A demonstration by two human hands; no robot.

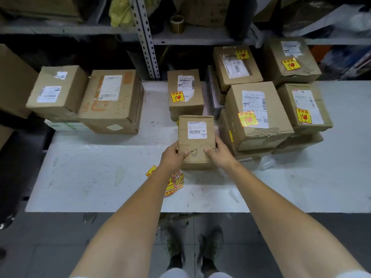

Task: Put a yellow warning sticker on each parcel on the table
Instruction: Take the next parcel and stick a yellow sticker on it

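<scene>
A small brown parcel (195, 137) with a white shipping label and no yellow sticker is at the middle of the white table (90, 173). My left hand (172, 155) grips its left near corner, thumb on top. My right hand (219, 154) grips its right near corner the same way. A pile of yellow warning stickers (174, 182) lies on the table just under my left forearm. Right of the parcel, several boxes (259, 115) carry yellow stickers, and so does one box (185, 93) behind it. Two boxes at the left (58, 91) (112, 101) show no yellow sticker.
Metal shelving (146, 39) with boxes, bags and a tape roll (177, 24) rises behind the table. A large carton (12, 81) stands at the far left. A clear plastic wrapper (265, 162) lies by the right stack. Floor and my shoes show below the table edge.
</scene>
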